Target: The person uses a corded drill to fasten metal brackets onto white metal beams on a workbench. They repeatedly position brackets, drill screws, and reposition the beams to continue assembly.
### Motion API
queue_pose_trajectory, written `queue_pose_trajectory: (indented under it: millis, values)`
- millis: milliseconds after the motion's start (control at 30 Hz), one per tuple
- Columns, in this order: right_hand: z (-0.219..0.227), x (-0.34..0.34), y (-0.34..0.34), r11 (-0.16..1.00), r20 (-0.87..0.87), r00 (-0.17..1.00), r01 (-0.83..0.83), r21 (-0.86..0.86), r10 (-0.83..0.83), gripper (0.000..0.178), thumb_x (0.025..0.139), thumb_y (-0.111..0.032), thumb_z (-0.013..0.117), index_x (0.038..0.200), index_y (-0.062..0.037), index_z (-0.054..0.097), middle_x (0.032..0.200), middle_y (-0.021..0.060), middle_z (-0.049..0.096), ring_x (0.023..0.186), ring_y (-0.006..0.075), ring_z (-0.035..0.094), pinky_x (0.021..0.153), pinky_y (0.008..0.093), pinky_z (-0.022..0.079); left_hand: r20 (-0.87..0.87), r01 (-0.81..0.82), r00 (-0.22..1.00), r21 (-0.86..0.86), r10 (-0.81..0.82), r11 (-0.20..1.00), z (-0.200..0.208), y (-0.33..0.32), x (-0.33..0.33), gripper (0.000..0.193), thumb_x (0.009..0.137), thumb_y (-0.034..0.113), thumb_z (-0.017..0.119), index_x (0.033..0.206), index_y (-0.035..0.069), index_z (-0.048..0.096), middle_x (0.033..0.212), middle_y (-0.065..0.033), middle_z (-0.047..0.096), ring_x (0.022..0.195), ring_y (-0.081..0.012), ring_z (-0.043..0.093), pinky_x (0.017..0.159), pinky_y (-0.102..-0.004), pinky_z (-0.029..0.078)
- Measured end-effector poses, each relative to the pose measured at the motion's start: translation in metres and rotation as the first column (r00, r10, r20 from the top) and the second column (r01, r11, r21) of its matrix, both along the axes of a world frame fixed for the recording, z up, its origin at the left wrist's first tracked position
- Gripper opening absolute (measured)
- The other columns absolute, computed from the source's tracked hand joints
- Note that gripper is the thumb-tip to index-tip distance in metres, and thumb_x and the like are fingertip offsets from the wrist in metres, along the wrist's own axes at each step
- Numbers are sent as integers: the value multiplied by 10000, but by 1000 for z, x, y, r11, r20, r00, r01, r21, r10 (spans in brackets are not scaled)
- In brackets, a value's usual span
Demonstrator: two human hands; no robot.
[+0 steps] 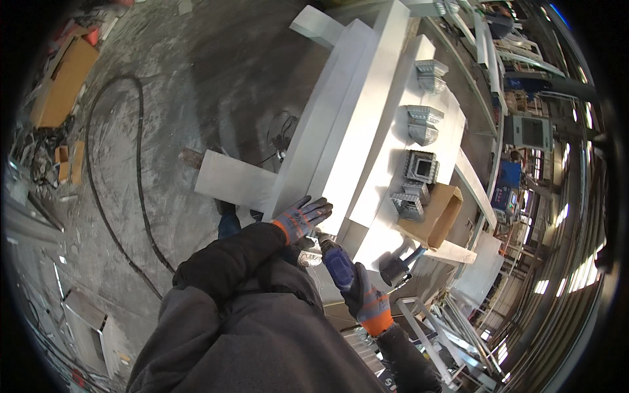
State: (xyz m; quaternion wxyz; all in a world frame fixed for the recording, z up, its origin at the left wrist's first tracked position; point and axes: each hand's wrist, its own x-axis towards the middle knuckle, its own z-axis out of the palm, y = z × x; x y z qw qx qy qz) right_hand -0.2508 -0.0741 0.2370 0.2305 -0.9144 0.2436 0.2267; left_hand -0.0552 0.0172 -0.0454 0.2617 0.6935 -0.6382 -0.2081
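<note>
My left hand (303,219), in a grey glove with an orange cuff, lies with fingers stretched out on the near end of a long white metal beam (347,124). My right hand (368,302), gloved alike, is wrapped round the body of a blue power tool (338,266), apparently an angle grinder. Its metal head points toward the beam's near end, close to my left hand. Whether it touches the metal cannot be made out. To the right, several grey stepped square metal fittings (421,166) stand in a row on a pale flat surface.
An open cardboard box (436,216) sits beside the fittings, with a black-headed mallet (394,270) nearer me. White bars (232,180) jut out under the beam. A dark hose (139,124) loops across the concrete floor on the left. Metal frames (436,340) stand at lower right.
</note>
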Motion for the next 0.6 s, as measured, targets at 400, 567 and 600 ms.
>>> queue_pose_trajectory:
  millis: [400,567,600]
  values:
    - [4,-83,-25,355,129,339,784,510,-932,493,869,-56,761,1294,-21,513,1005,180,714,818,305,757,660,408,646,108,-12,994,-17,13,1000,11,0,-7,1091,759,568,791,1612,99,299,1673,-96,303,1571,-297,233,1274,-521,209]
    - [-76,-124,-76,65,-6,139,498,865,-990,508,942,-421,718,1247,-40,580,977,128,683,872,281,725,661,401,640,321,-43,947,131,-2,990,35,0,-18,920,898,497,676,1633,123,267,1712,-86,239,1587,-287,207,1273,-510,211]
    - [-96,-130,-88,-1,-45,85,459,888,-995,509,947,-430,712,1250,-42,583,988,120,679,876,267,716,655,376,633,286,-57,958,167,7,984,40,2,-23,912,905,491,669,1635,123,264,1715,-87,232,1587,-291,204,1273,-513,210]
